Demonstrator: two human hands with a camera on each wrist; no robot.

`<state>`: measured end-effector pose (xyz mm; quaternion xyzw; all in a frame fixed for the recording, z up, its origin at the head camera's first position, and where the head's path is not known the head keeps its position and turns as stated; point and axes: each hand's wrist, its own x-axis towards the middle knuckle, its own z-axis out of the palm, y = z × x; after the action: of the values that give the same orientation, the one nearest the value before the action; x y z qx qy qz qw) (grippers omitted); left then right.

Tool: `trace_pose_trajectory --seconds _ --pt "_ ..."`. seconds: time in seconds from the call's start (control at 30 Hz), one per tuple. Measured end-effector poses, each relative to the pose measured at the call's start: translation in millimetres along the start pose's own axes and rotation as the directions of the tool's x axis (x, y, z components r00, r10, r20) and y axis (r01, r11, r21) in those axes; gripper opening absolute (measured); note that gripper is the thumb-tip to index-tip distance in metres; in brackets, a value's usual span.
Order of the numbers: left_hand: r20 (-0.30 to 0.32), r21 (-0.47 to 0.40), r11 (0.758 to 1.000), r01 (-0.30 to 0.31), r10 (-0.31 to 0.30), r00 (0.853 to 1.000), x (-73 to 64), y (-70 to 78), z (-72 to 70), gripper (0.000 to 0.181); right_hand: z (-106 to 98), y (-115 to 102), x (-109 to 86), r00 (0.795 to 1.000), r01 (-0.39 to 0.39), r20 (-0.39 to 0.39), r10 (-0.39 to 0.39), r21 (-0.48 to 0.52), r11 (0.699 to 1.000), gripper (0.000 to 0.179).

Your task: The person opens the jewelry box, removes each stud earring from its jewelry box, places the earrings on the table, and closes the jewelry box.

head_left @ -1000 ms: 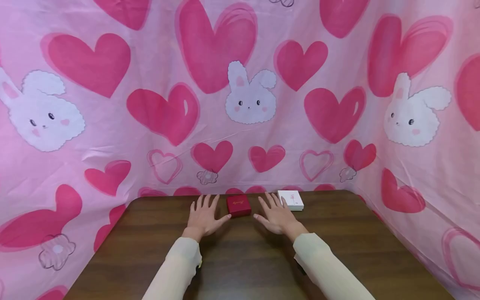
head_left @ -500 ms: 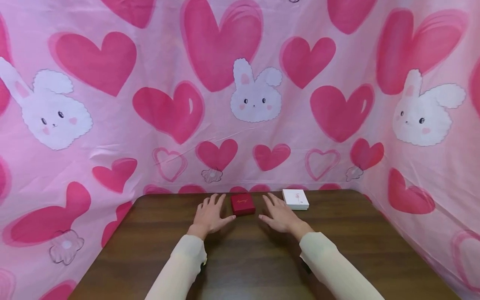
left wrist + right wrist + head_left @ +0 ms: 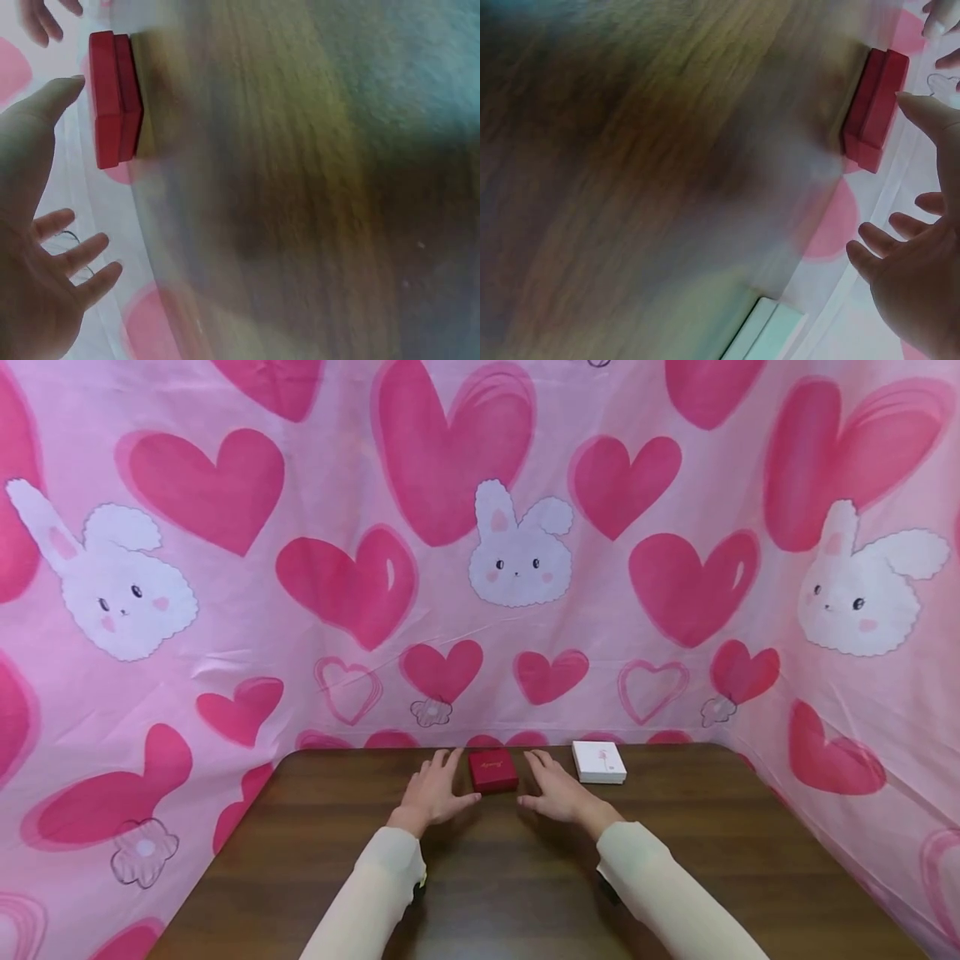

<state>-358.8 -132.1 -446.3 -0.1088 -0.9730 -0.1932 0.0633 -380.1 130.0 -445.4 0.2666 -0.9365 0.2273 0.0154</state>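
A small red lidded box with gold lettering on top sits near the table's far edge, between my two hands in the head view. My left hand is just left of it, fingers spread and extended, the thumb pointing toward the box. On the other side my right hand is held with its fingers extended and thumb toward the box's near right corner. Neither hand holds anything. Both wrist views show the red box upright on the table, its lid slightly wider than its base.
A white square box with a small pink print lies right of my right hand, near the far edge. The dark wooden table stretches toward me. A pink cloth with hearts and rabbits hangs behind and at both sides.
Both hands have drawn closer to the red box, the left moving right and the right moving left. The right hand no longer overlaps the white box. The head view has shifted slightly.
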Motion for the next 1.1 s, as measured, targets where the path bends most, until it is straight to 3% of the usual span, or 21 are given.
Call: trace_pose_trajectory --seconds 0.37,0.67,1.1 --pt "-0.004 -0.109 0.994 -0.005 0.005 1.0 18.1 5.3 6.3 0.114 1.0 4.9 20.3 1.0 -0.013 -0.003 0.013 0.029 0.999 0.094" --pt "0.029 -0.156 0.988 0.022 -0.018 0.999 30.9 4.7 11.3 0.111 12.3 1.6 36.8 1.0 -0.022 -0.003 0.022 0.085 0.996 0.096" --pt "0.015 -0.247 0.968 0.037 -0.034 0.999 44.1 11.8 21.3 0.105 19.6 6.8 52.4 0.998 -0.061 0.0 0.062 0.168 0.984 0.101"
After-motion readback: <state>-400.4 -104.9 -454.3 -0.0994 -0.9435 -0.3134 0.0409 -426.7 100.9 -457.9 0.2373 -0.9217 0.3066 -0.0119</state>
